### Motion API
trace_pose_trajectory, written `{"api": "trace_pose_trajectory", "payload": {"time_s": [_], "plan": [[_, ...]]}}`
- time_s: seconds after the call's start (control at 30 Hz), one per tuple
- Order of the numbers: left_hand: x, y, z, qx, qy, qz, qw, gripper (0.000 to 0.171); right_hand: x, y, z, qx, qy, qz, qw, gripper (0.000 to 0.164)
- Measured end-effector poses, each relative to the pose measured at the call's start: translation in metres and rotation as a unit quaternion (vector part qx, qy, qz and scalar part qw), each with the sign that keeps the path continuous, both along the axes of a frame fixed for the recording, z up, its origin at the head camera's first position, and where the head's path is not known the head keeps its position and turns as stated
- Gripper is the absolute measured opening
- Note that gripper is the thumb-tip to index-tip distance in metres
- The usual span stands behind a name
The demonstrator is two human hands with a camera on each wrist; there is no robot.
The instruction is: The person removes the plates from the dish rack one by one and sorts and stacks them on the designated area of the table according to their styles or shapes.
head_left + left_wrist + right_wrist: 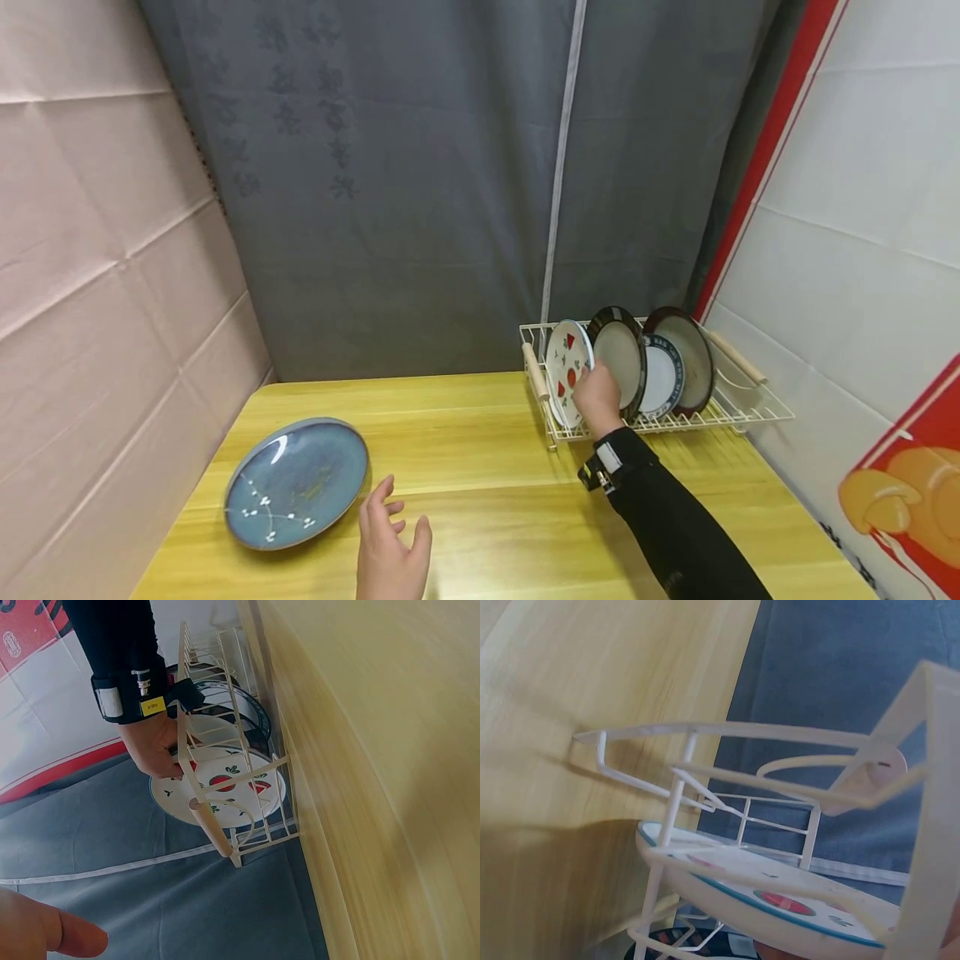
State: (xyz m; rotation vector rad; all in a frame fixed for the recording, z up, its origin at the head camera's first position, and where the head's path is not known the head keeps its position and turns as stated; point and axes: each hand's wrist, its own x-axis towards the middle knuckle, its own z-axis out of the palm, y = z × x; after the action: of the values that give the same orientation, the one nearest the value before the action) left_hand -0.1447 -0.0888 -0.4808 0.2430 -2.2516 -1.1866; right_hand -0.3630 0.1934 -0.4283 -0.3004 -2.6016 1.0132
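My right hand grips the near right rim of a white plate with a red fruit pattern and a blue edge. That plate stands upright at the left end of a cream wire dish rack; in the right wrist view its rim shows between the wires. My left hand is held over the table's front, fingers spread and holding nothing. Left of it lies a round blue plate with white blossoms. In the left wrist view only part of my left hand shows.
Behind the fruit plate, the rack holds a dark-rimmed plate, a small white plate with a patterned blue rim and a brown-rimmed plate. Wooden handles top the rack's ends. A grey curtain hangs behind the wooden table.
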Motion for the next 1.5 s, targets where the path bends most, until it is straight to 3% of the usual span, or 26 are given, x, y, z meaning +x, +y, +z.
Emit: {"api": "trace_pose_trajectory", "payload": {"time_s": [0.23,0.53,0.77,0.93,1.1,1.27,1.5], "plan": [[-0.001,0.002,0.002,0.021,-0.038,-0.023,0.9988,0.066,-0.003,0.001,0.001,0.011,-0.002,-0.011,1.0,0.031],[0.001,0.008,0.0,0.017,-0.048,-0.031,0.9982,0.066,0.002,0.006,0.011,0.038,0.03,-0.016,0.999,0.029],[0.004,0.009,0.003,0.02,-0.063,-0.045,0.9968,0.066,0.017,0.012,0.046,0.043,0.131,-0.029,0.99,0.03],[0.003,0.009,0.004,0.035,-0.074,-0.057,0.9951,0.065,0.033,0.014,0.064,0.01,0.135,-0.036,0.99,0.033],[-0.002,0.01,0.003,0.063,-0.107,-0.086,0.9886,0.065,0.043,0.017,0.071,-0.022,0.144,-0.045,0.988,0.034],[-0.011,0.014,0.0,0.063,-0.128,-0.125,0.9818,0.064,0.053,0.015,0.074,-0.053,0.165,-0.045,0.984,0.036],[-0.03,0.026,-0.003,0.051,-0.095,-0.171,0.9793,0.058,0.075,0.007,0.079,-0.111,0.181,-0.039,0.976,0.04]]}}
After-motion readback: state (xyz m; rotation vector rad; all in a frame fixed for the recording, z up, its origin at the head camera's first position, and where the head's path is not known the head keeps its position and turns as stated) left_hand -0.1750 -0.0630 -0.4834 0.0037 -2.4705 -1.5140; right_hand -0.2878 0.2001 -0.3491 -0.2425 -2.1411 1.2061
